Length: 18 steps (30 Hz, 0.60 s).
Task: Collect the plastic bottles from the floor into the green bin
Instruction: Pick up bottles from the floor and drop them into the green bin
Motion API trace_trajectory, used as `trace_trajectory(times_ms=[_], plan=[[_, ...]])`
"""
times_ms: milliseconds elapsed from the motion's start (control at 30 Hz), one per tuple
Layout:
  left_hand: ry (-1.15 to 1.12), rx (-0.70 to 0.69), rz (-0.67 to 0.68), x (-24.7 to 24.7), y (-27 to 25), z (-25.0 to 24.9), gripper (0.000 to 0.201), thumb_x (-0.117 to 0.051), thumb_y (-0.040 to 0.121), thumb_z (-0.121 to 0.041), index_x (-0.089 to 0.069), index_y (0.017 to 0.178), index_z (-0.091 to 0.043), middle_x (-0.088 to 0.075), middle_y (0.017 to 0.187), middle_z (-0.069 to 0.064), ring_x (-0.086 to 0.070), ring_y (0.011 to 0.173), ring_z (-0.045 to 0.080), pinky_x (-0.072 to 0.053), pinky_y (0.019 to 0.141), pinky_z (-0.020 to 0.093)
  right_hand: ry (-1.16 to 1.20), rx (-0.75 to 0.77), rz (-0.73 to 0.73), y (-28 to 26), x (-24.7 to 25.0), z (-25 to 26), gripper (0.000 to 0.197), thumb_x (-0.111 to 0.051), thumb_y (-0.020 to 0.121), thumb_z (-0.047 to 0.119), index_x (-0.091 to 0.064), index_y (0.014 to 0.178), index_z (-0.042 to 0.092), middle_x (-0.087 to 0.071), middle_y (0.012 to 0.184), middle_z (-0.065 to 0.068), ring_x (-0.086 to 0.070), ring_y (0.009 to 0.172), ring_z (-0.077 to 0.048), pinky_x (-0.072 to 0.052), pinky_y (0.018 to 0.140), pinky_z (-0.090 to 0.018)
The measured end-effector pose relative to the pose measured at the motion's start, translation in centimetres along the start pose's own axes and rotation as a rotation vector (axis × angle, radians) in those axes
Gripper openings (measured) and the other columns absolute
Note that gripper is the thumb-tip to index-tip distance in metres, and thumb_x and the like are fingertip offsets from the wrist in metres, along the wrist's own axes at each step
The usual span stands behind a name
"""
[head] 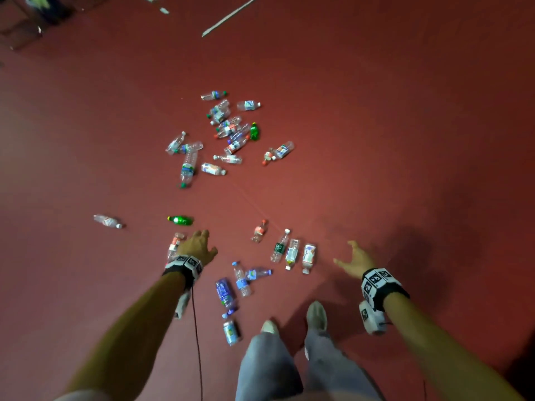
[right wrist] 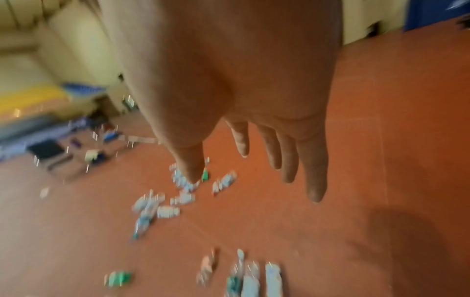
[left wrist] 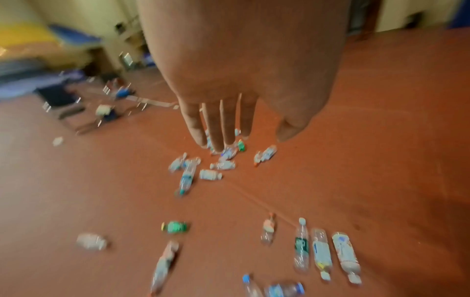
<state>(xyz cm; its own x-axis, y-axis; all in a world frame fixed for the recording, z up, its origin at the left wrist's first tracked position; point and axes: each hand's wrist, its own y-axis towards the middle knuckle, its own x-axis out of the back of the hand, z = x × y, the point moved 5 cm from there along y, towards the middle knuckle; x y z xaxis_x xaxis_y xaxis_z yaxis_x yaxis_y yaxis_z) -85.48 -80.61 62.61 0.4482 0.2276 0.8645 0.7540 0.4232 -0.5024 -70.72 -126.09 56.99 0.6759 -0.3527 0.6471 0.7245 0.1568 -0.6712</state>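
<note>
Many empty plastic bottles lie on the red floor. A far heap spreads across the middle, and a near group lies just ahead of my feet. A small green bottle lies alone on the left. My left hand hangs open above a clear bottle with an orange label, fingers straight, holding nothing. My right hand is open too, fingers spread, to the right of the near group. Both wrist views show the left hand and the right hand held above the floor. No green bin is in view.
My two shoes stand just behind a blue-labelled bottle and a can-like bottle. A cable hangs from my left wrist. White floor lines and dark furniture lie far off at the top left.
</note>
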Motion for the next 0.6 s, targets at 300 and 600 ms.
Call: trace_trajectory(times_ms=[300, 600], plan=[[-0.037, 0.051, 0.281, -22.8, 6.9, -1.1, 0.061, -0.061, 0.089, -0.044, -0.044, 0.143, -0.021, -0.055, 0.137, 0.004, -0.058, 0.122, 0.028, -0.045, 0.098, 0.037, -0.389, 0.038, 0.305, 14.2, -11.6, -6.3, 0.097, -0.073, 0.086, 0.048, -0.015, 0.161, 0.026, -0.034, 0.159, -0.017, -0.04, 0.144, -0.033, -0.04, 0.113, -0.036], [-0.066, -0.092, 0.344, -51.3, 22.8, -1.6, 0.076, -0.085, 0.05, -0.044, -0.072, 0.115, -0.007, -0.072, 0.106, 0.011, -0.074, 0.088, 0.032, -0.06, 0.071, 0.044, -0.775, 0.255, 0.312, 37.5, -27.6, -11.9, 0.088, -0.063, 0.093, 0.021, -0.009, 0.16, 0.041, -0.001, 0.167, -0.011, -0.016, 0.153, -0.038, -0.034, 0.118, -0.048]])
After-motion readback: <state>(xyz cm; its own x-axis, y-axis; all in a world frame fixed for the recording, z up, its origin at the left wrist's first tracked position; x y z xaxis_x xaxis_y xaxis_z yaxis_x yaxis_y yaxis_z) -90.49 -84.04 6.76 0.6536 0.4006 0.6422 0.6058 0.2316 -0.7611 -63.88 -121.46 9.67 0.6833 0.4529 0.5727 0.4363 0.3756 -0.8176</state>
